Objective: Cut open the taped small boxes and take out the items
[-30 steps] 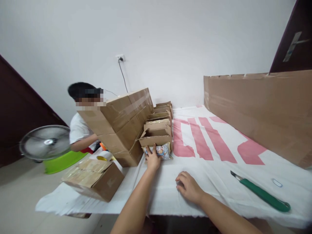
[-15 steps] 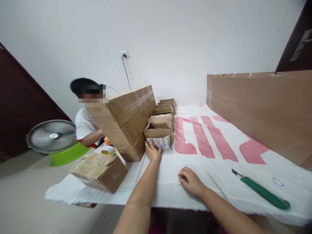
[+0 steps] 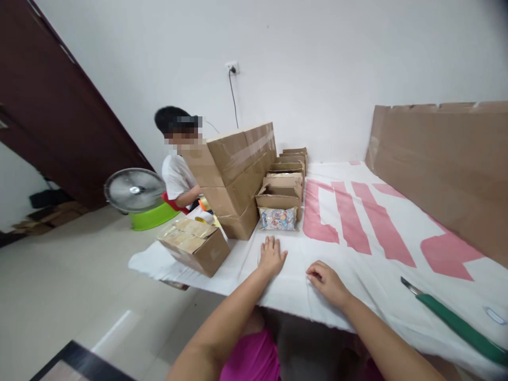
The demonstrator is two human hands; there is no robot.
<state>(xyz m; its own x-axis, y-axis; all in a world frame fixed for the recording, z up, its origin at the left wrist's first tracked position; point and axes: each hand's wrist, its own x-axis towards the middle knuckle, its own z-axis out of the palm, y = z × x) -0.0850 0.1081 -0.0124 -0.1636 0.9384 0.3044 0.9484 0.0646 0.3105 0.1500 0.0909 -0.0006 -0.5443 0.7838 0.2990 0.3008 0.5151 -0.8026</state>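
The left hand (image 3: 272,258) is now off the multicoloured, pillow-shaped packet (image 3: 278,218) at its twelve o'clock, fingers apart on white cloth (image 3: 291,288). The packet sits free; the right hand (image 3: 327,282), at four o'clock, curls its fingers.

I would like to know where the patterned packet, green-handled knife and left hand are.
Patterned packet (image 3: 278,218), head view: middle of its printed front.
Green-handled knife (image 3: 456,320), head view: on its handle.
Left hand (image 3: 272,260), head view: on its back.

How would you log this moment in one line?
left hand: open, palm-down on white cloth | right hand: loosely curled | patterned packet: before open carton | green-handled cutter: on cloth, right
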